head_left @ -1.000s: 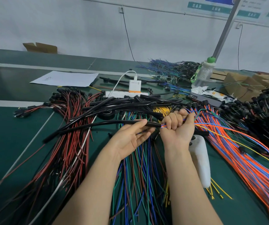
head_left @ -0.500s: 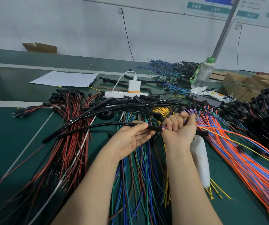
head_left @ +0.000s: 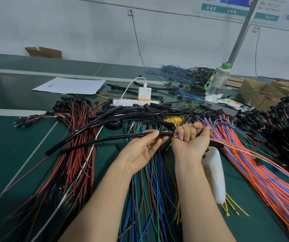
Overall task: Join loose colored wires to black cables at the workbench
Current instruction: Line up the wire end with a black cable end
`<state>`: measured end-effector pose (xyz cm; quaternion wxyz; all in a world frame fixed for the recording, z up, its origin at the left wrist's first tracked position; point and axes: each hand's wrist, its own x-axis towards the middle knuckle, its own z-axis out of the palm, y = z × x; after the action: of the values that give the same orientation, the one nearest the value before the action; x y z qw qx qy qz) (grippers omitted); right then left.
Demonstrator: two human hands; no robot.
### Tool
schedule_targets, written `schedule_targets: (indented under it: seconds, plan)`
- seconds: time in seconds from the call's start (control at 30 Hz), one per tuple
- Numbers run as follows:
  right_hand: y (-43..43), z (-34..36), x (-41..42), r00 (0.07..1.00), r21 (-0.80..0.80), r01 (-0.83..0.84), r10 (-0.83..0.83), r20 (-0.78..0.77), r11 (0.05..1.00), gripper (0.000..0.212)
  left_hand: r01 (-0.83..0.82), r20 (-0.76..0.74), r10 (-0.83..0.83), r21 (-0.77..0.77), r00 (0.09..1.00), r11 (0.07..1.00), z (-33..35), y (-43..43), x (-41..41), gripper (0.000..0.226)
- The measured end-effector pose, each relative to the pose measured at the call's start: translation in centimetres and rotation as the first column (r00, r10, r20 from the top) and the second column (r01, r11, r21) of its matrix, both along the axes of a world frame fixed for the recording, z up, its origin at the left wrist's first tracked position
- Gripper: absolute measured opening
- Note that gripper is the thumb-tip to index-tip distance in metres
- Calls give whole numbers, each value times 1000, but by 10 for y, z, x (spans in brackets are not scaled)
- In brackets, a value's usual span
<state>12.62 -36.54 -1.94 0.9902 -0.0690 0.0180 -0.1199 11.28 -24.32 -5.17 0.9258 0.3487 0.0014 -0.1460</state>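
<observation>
Wire-assy workshop, green workbench [head_left: 9, 145] w/ heaps of colored wires [head_left: 271, 186], black cables [head_left: 122, 116], wall charts [head_left: 227, 9]

table [head_left: 9, 145]: dark green top, pale stripes running across the left part
left side: heap of red and black wires [head_left: 74, 154]
middle: blue and green wires [head_left: 150, 189], black cables [head_left: 140, 112] behind them, tape roll [head_left: 114, 124] just beside those
right side: orange and blue wires [head_left: 262, 172], white tool [head_left: 213, 173] near them
far back: paper [head_left: 70, 85], power strip [head_left: 131, 102], bottle [head_left: 218, 79], cardboard boxes [head_left: 255, 91]
</observation>
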Motion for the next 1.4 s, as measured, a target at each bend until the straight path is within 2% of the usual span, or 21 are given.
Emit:
schedule_targets:
  seconds: [0.27,0.4,0.6,0.8,1.07,1.4]
  plan:
    - [1,2,0,1000,-17,14,-15,-12,1000,52,-51,63,53,-40,997,998,-1,-5,1,13]
    - [2,1,-1,1000,-8,14,-14,-17,1000,54,-54,88,58,-53,994,997,-2,-5,1,28]
    - [4,1,-1,1000,-4,1,-1,-17,1000,55,-65,95,72,-72,993,995,-1,-5,2,33]
    - [5,1,-1,1000,-20,-5,5,-13,1000,53,-93,94,103,-102,990,990,2,-6,0,52]
    - [5,1,-1,1000,-16,-11,11,-8,1000,64,-99,118,109,-85,987,991,0,-5,2,13]
    - [4,1,-2,999,-16,-30,30,-20,999,63,-105,149,107,-24,983,994,1,-5,1,15]
